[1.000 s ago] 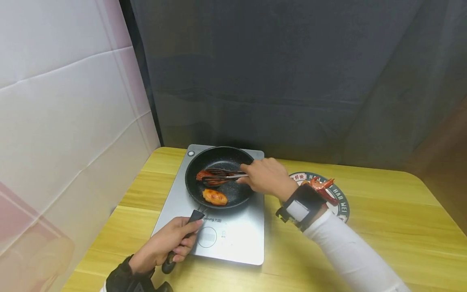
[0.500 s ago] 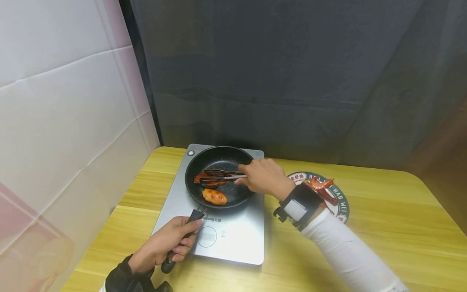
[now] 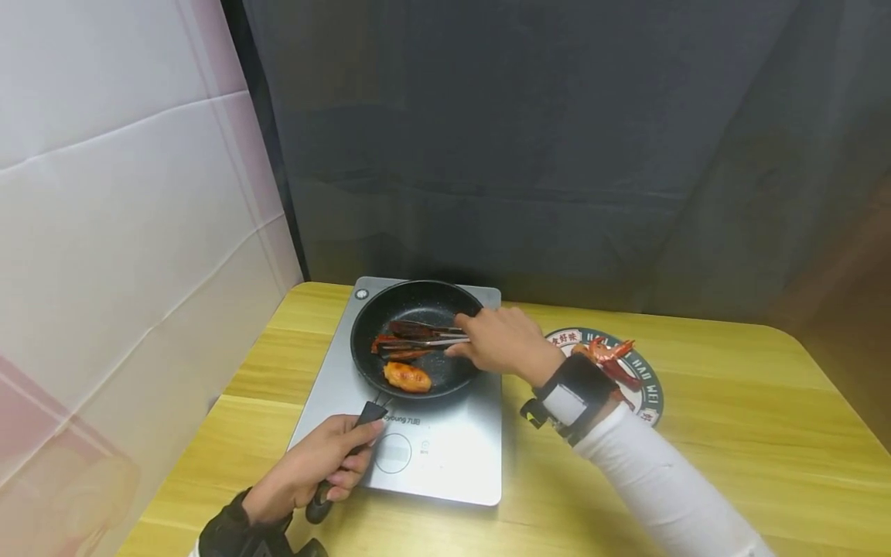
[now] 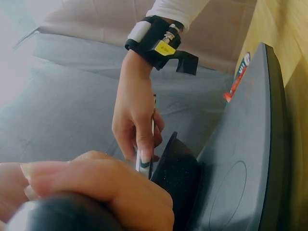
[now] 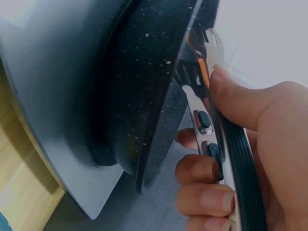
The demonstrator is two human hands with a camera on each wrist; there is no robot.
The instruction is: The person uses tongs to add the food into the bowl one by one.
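My left hand [image 3: 329, 460] grips the black handle [image 3: 371, 415] of a frying pan [image 3: 426, 303], fingers wrapped around it. In my right hand [image 3: 510, 342] is a pair of metal tongs [image 5: 244, 178] with dark grips, the thumb pressing on one arm in the right wrist view. Their slotted heads reach into the pan, around a reddish piece of food [image 3: 380, 342] that they partly hide. An orange-brown glazed piece [image 3: 407, 378], like a chicken wing, lies in the pan nearer the handle, just below the tongs.
The pan stands on a silver induction cooker [image 3: 455, 468] on the wooden table [image 3: 724, 410]. Right of it is a round plate [image 3: 652, 393] with a shrimp [image 3: 609, 352] and dark red pieces, partly behind my right wrist. A dark curtain [image 3: 529, 155] hangs behind.
The tongs and the reddish piece have shifted slightly left in the pan, and the tong heads have turned a little. The left hand keeps its grip on the handle.
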